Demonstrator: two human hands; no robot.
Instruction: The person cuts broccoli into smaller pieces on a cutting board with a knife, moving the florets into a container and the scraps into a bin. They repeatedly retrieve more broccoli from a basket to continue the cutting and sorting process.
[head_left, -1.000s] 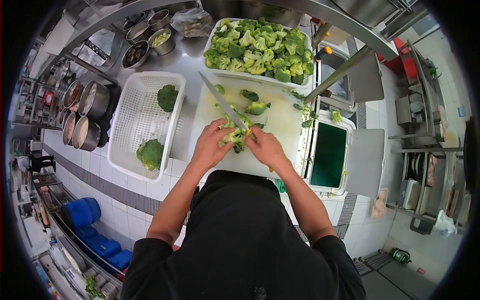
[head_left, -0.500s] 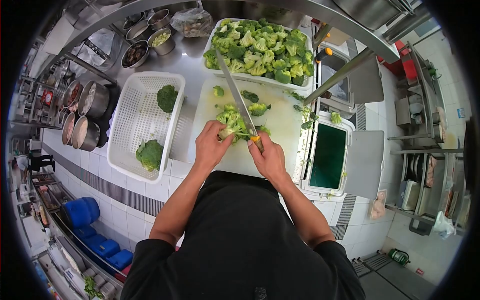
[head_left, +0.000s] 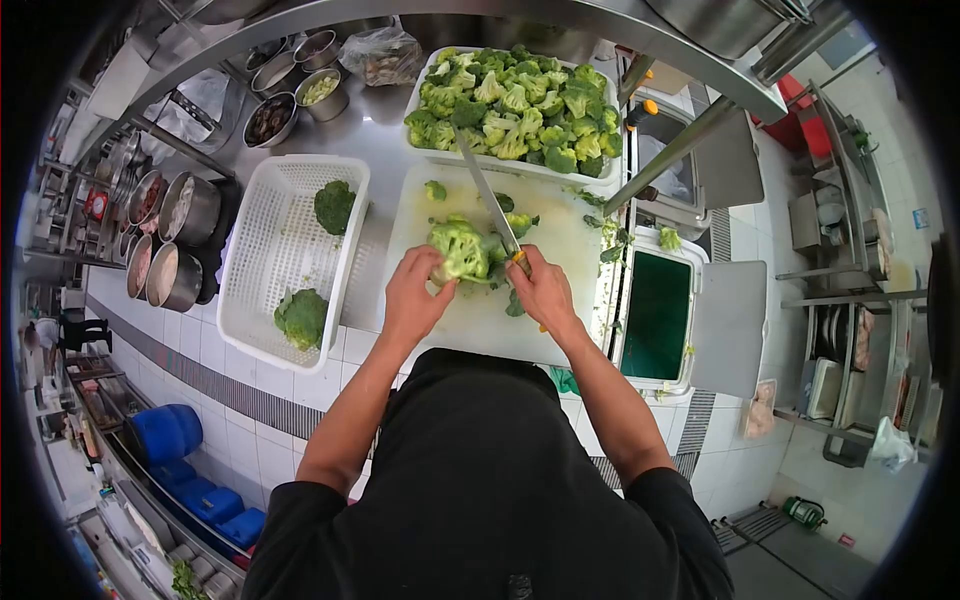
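"Left hand [head_left: 413,295], what's it doing?"

"Pinching a piece of broccoli [head_left: 460,250] in its fingertips, over the white cutting board [head_left: 540,310]. The right hand [head_left: 543,292] is closed round the handle of a knife [head_left: 488,198], its blade pointing away from the body, right beside the piece."

"And around them?"

"Loose florets and leaves [head_left: 514,303] on the board. Beyond it, a white tray [head_left: 500,166] heaped with cut florets [head_left: 510,100]. Left of the board, a perforated basket [head_left: 272,230] with two broccoli crowns [head_left: 334,207]. Small metal bowls [head_left: 322,95] sit further back on the steel surface [head_left: 378,128]."

"Anything in the way?"

"A steel rail [head_left: 480,12] arcs across the top of the view, and a slanting post [head_left: 672,157] crosses in front of an open container [head_left: 700,195] on the right."

"Any writing?"

"There's a red label [head_left: 96,204] at far left, too small to read. I can't make out any brand."
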